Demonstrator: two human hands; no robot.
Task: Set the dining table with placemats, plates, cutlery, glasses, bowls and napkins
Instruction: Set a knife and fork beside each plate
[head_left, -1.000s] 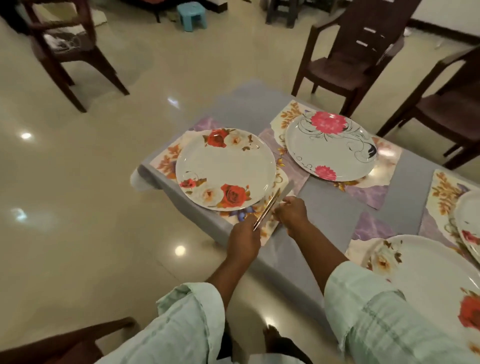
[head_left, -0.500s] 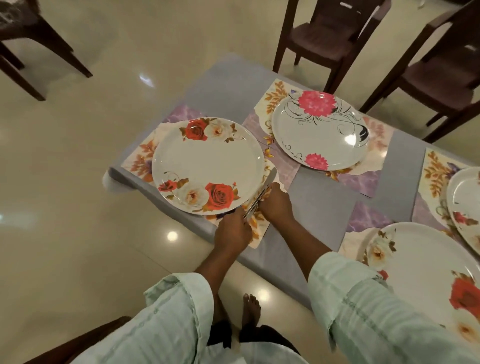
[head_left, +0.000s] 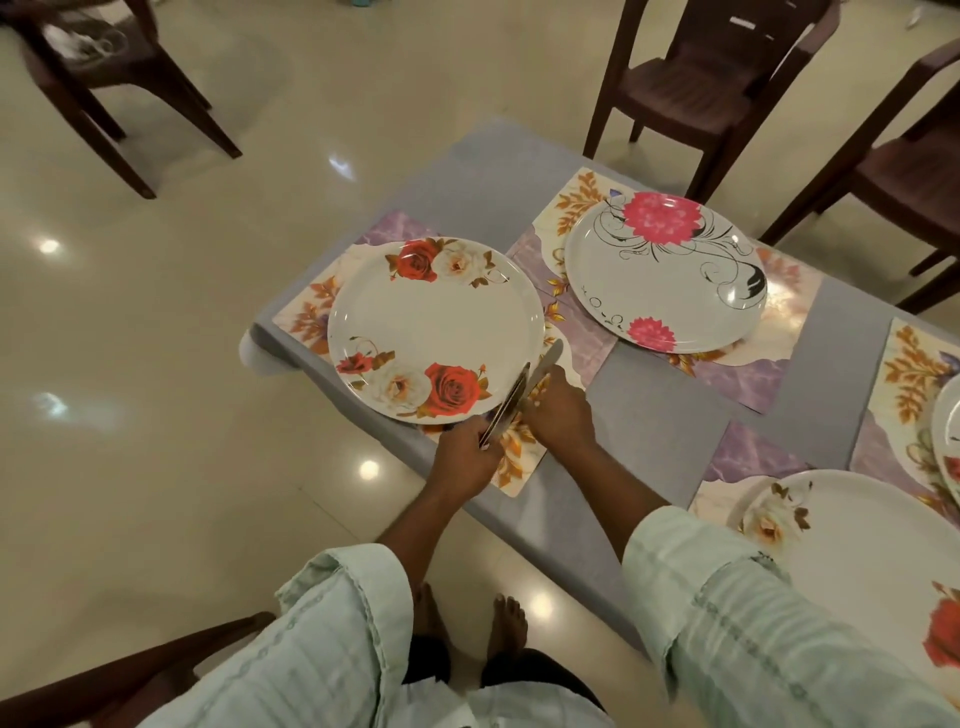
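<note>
A white plate with red roses (head_left: 436, 327) lies on a floral placemat (head_left: 519, 462) at the table's near corner. My left hand (head_left: 465, 457) grips a bundle of metal cutlery (head_left: 511, 402) by the handles, slanting over the plate's right rim. My right hand (head_left: 561, 410) pinches a knife (head_left: 545, 361) just right of the plate, its blade pointing away from me over the placemat. A second plate with pink flowers (head_left: 665, 270) sits on its own placemat (head_left: 789, 312) beyond.
The grey table (head_left: 649, 421) holds a third rose plate (head_left: 857, 540) at the near right and part of another plate (head_left: 948, 431) at the right edge. Brown chairs (head_left: 706, 78) stand behind the table, one (head_left: 98, 67) at far left, one (head_left: 104, 686) by my legs.
The view has dropped and closed in on the table corner. Both hands moved toward the rose plate's right rim, and my right hand has drawn the knife apart from the bundle.
</note>
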